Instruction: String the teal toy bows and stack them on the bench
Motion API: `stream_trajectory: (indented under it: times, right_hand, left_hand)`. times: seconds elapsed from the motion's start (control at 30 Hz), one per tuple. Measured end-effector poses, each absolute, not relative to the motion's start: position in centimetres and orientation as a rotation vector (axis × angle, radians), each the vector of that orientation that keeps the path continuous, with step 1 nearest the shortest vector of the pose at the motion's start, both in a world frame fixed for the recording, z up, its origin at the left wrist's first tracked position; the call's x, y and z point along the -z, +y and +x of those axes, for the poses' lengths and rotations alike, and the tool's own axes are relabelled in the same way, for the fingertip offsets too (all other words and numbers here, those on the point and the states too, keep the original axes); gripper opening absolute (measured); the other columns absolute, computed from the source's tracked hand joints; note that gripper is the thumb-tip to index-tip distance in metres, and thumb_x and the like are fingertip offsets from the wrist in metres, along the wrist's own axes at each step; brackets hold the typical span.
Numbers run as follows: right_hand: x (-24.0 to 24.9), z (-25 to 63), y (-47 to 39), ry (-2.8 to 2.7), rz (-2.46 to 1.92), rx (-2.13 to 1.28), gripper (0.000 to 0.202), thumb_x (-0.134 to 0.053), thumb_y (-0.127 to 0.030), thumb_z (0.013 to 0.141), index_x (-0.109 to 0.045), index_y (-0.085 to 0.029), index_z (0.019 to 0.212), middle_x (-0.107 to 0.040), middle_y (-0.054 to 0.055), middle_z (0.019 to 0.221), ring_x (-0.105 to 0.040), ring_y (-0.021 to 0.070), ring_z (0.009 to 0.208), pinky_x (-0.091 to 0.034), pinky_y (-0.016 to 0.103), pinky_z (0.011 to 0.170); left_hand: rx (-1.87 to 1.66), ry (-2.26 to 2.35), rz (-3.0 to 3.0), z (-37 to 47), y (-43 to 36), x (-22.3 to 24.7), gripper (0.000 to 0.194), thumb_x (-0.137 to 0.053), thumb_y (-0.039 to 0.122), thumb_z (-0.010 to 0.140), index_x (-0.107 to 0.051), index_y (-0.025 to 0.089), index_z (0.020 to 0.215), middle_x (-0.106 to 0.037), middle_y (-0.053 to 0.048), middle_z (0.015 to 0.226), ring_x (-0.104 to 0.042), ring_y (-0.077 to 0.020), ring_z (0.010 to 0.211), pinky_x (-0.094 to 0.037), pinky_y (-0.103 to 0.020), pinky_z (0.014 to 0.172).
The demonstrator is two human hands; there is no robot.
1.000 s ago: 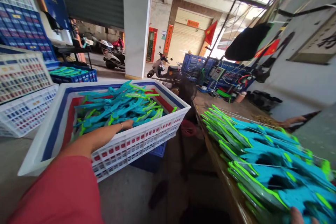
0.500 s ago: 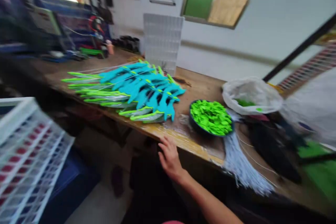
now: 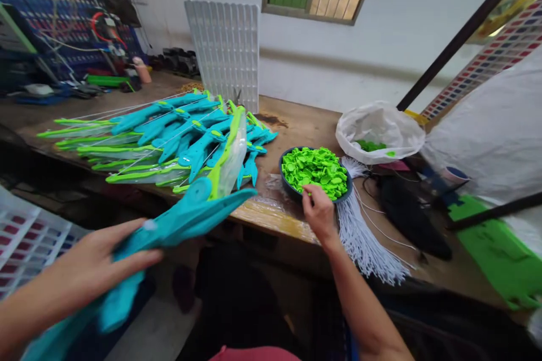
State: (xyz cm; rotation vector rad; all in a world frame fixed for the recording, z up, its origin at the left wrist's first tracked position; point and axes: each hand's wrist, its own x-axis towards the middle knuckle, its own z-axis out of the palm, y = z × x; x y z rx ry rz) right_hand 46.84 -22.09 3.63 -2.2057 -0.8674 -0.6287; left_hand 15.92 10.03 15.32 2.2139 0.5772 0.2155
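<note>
In the head view, my left hand (image 3: 105, 259) grips a long teal plastic toy body (image 3: 182, 223), with the thumb and fingers around it. A green-edged clear film wing (image 3: 231, 155) sticks up from that body. My right hand (image 3: 319, 211) is at the front rim of a dark bowl (image 3: 285, 180). Its fingertips are pinched together at the small bright green plastic pieces (image 3: 317, 166) heaped inside. Several similar teal toys (image 3: 169, 124) with green-edged clear wings and white cords lie in a pile on the wooden workbench (image 3: 296, 104).
White cords (image 3: 368, 242) hang over the bench edge right of the bowl. Behind them stands an open white plastic bag (image 3: 381, 130). A ribbed translucent tray (image 3: 226, 51) leans at the back wall. A white plastic crate (image 3: 34, 237) is at the lower left.
My left hand has come into view, holding a teal toy body. My right hand has moved from the bench's front edge to the bowl of green pieces. The view has shifted right.
</note>
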Motion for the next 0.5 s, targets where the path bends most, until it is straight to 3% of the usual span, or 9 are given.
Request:
stream_trajectory:
  times: [0.17, 0.27, 0.5]
  right_hand:
    - [-5.2, 54.6, -21.2, -0.716, -2.546, 0.503, 0.010, -0.067, -0.021, 0.086, -0.070, -0.013, 0.091, -0.069, 0.017, 0.095, -0.065, 0.0318, 0.096, -0.053, 0.044, 0.087]
    - [-5.0, 56.3, -20.1, -0.711, -2.694, 0.417, 0.012, -0.076, -0.022, 0.080, -0.067, -0.014, 0.075, -0.064, 0.014, 0.084, -0.063, 0.0294, 0.085, -0.050, 0.039, 0.077]
    - [-4.6, 56.8, -19.6, -0.726, -2.847, 0.348, 0.023, -0.077, -0.030, 0.084, -0.070, -0.014, 0.068, -0.060, 0.013, 0.079, -0.056, 0.0252, 0.073, -0.032, 0.036, 0.062]
  left_hand:
    - [-0.159, 0.366, 1.844, 22.0, 6.8, -13.0, 0.046, -0.081, 0.048, 0.073, -0.077, 0.021, 0.110, -0.079, -0.006, 0.103, -0.070, -0.0287, 0.096, -0.057, -0.034, 0.083]
    - [-0.231, 0.313, 1.655, 23.4, 6.4, -12.4, 0.037, -0.087, 0.041, 0.067, -0.078, 0.017, 0.094, -0.077, -0.008, 0.090, -0.069, -0.0246, 0.080, -0.056, -0.033, 0.073]
    - [-0.361, 0.463, 1.393, 21.5, 7.2, -11.8, 0.043, -0.092, 0.047, 0.064, -0.074, 0.014, 0.084, -0.071, -0.002, 0.072, -0.063, -0.0159, 0.061, -0.053, -0.027, 0.060]
